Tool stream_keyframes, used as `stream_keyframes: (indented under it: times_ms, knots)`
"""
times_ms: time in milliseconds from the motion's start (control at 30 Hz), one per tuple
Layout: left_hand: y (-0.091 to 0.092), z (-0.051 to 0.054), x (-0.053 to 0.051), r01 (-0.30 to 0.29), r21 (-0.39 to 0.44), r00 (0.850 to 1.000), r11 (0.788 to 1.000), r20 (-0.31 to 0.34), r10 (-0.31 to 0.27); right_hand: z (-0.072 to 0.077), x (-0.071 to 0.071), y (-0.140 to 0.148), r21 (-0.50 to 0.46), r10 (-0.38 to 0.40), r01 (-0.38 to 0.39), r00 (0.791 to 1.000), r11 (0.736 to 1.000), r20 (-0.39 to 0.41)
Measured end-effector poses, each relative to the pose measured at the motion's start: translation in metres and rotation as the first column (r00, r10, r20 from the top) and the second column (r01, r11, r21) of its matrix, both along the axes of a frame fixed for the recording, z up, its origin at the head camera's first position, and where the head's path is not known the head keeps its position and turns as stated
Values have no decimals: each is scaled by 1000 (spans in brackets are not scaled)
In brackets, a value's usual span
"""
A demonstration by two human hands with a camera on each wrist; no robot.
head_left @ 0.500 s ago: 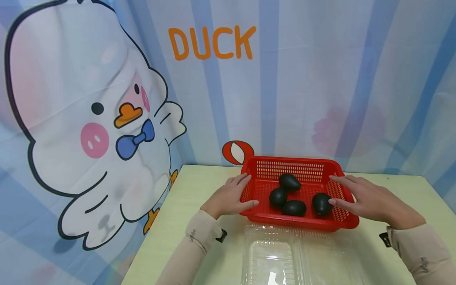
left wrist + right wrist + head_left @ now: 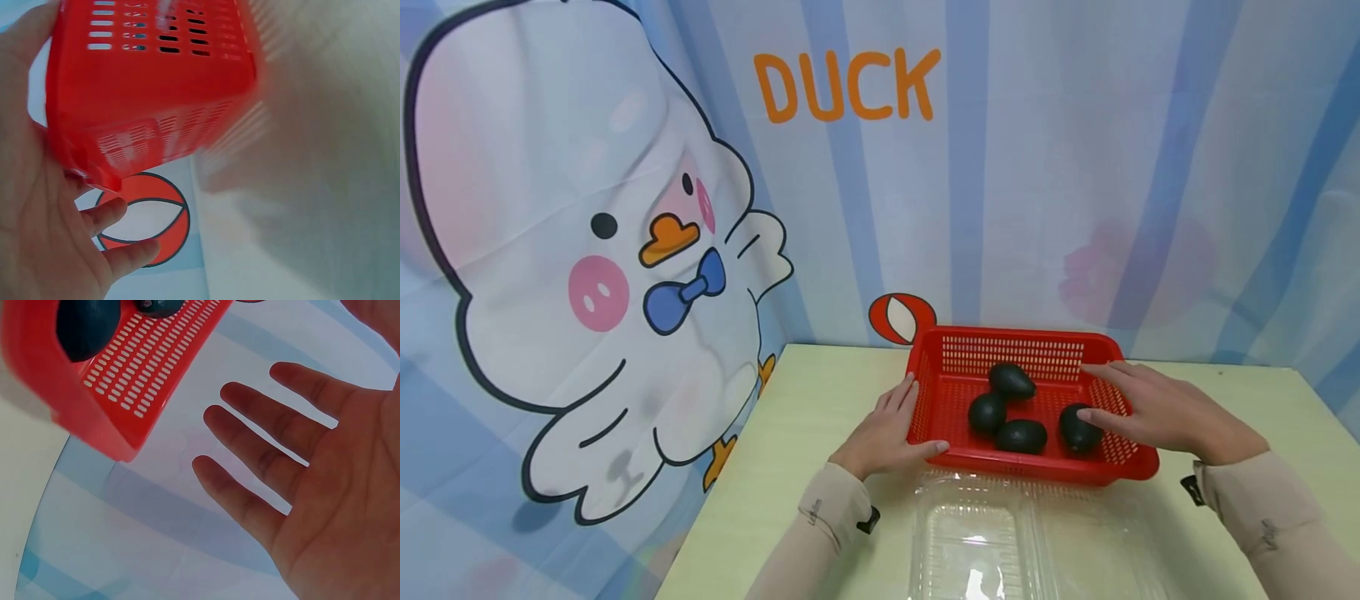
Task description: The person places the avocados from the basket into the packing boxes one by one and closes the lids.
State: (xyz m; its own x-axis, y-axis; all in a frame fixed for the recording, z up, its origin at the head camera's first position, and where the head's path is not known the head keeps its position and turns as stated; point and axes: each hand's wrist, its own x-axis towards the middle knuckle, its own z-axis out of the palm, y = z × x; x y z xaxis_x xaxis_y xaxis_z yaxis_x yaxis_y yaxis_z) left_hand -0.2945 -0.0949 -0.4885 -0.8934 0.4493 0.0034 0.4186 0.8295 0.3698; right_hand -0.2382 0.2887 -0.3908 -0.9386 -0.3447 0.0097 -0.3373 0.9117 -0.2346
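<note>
The red basket (image 2: 1022, 469) sat at the back of the bench (image 2: 835, 392), its perforated walls fencing in four dark, avocado-like fruits that would probably have rolled on a bare surface. Three of them, the rear fruit (image 2: 1011, 381), the left fruit (image 2: 987, 413) and the front fruit (image 2: 1022, 436), lay bunched near the middle, while the right fruit (image 2: 1080, 427) lay apart toward the right wall, which left more room around it. The left hand (image 2: 883, 437) rested at the basket's left side, its grip loose: fingers extended along the outside, thumb toward the near rim, a placing that seemed suited to steadying the basket rather than clasping it. The right hand (image 2: 1165, 410) hung over the right side, its grip slack and holding nothing, fingers spread, perhaps because the lone fruit lay nearest. A clear plastic container (image 2: 973, 533) lay unfolded just in front of the basket, within easy reach of both hands; whether the two touched could not be told.
</note>
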Motion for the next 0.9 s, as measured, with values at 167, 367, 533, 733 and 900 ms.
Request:
stream_keyframes:
  times_ms: [167,367,533,733,900]
  knots:
    - [0,-3,1,-32,15,999,999,22,32,0,-12,-9,9,33,-33,999,999,2]
    - [1,-3,3,-50,28,999,998,24,49,-5,-33,-20,19,57,-58,998,998,38]
    - [1,-5,1,-63,36,998,997,29,62,-10,-60,-32,24,73,-74,995,997,68]
    - [0,-6,0,-64,71,997,995,47,61,-23,-96,-49,77,84,-95,988,992,133]
    - [1,-7,0,-74,69,996,995,59,70,-35,-116,-64,83,60,-80,973,993,222]
